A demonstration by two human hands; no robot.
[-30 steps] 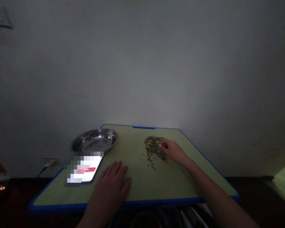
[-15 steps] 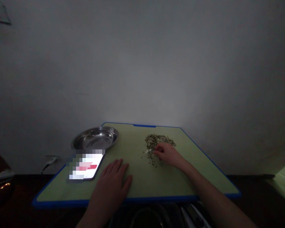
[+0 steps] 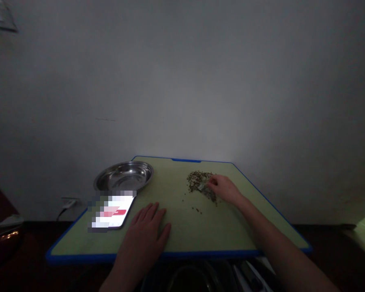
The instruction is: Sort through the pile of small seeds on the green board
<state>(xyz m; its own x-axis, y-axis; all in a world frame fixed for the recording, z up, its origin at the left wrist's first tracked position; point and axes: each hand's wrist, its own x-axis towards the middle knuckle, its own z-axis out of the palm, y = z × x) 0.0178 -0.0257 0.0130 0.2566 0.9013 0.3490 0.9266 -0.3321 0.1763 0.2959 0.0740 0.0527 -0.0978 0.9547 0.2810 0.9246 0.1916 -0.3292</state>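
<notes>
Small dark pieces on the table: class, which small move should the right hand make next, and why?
Perhaps sweep the few stray pieces toward the main cluster: they lie apart on its near side, and the right hand seems to pinch a small shiny thing at the cluster.

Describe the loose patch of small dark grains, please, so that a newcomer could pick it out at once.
Find the pale green, blue-edged table before the grey wall. Right of its middle lies a loose patch of small dark grains. Unlike the shiny round metal bowl and flat lit-screen phone on the left, it shows many separate specks.
</notes>
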